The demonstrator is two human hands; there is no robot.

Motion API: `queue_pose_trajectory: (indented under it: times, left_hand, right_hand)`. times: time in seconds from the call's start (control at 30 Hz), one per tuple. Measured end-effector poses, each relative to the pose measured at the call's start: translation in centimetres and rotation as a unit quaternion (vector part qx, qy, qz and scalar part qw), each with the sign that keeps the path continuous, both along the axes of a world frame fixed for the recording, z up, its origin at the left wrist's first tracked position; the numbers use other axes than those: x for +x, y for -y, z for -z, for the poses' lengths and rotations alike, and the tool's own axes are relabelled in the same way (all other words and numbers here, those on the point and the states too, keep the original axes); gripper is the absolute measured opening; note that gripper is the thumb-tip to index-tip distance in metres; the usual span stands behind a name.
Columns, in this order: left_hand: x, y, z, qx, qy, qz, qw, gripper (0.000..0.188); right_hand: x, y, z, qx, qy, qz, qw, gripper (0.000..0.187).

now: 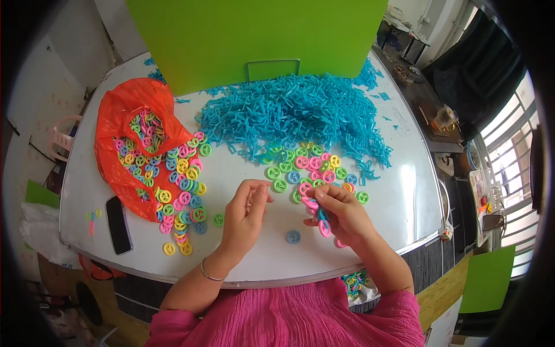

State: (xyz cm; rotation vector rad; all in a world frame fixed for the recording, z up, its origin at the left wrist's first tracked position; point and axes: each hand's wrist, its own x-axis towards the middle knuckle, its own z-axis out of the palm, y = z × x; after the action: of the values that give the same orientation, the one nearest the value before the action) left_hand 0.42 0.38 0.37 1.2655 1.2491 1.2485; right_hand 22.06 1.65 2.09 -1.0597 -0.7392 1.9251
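My right hand (343, 213) pinches pink toy wheels (325, 228) together with a small blue plastic piece (322, 214). Just left of it, my left hand (245, 213) hovers over the table with loosely bent fingers and nothing visible in them; a metal bangle circles that wrist. Beyond both hands lie loose spoked wheels (285, 166) in green, pink, blue and yellow. One blue wheel (293, 237) sits alone between my forearms. A big heap of thin turquoise plastic pieces (295, 110) spreads behind the wheels.
A red plastic bag (110, 130) at the left spills more wheels (184, 184) onto the white table (254, 263). A black phone (118, 225) lies near the left edge. The large green board (231, 34) with a metal handle stands behind the heap.
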Motion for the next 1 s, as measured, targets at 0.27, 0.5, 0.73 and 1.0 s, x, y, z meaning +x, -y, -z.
queue_pose_trajectory:
  times: [0.27, 0.5, 0.73, 1.0]
  left_hand:
    - [0.3, 0.1, -0.3, 0.117, -0.215, 0.008, 0.97, 0.016]
    - [0.1, -0.3, 0.3, 0.129, -0.236, 0.012, 0.963, 0.015]
    - [0.1, 0.0, 0.9, 0.129, -0.301, 0.076, 0.942, 0.022]
    - [0.0, 0.8, 1.0, 0.11, -0.372, 0.245, 0.888, 0.025]
  right_hand:
    - [11.9, 5.2, -4.2, 0.242, 0.214, -0.44, 0.838, 0.017]
    - [13.2, 7.6, -5.5, 0.385, 0.353, -0.443, 0.729, 0.036]
    - [11.1, -2.9, -1.2, 0.358, 0.629, 0.091, 0.684, 0.017]
    - [10.7, -6.7, 2.0, 0.311, 0.617, 0.023, 0.722, 0.028]
